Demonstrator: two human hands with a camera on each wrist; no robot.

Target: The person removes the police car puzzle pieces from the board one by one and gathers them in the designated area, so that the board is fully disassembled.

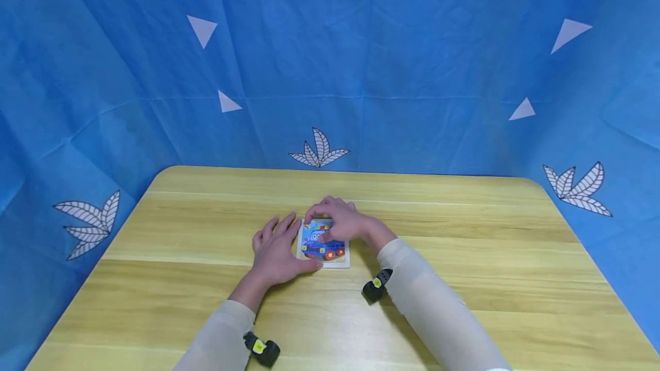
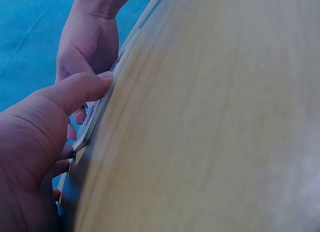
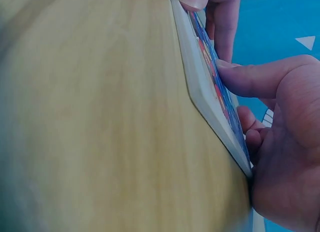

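A small square picture board (image 1: 314,249), with a white frame and a blue cartoon car, lies flat on the wooden table. Beside its left edge, my left hand (image 1: 278,256) is spread, its thumb (image 2: 95,85) touching the near edge. My right hand (image 1: 342,220) arches over the far right part. Its thumb (image 3: 240,77) touches the picture's surface, while the bent index finger reaches to the far left corner. Between that thumb and index finger there is a gap with picture showing. The right hand's other fingers are partly hidden behind the board in the right wrist view.
The light wooden table (image 1: 464,245) has rounded far corners. A blue cloth (image 1: 412,73) with white triangles and leaf prints hangs behind it and at both sides. Small black wrist cameras (image 1: 265,352) are strapped to both sleeves.
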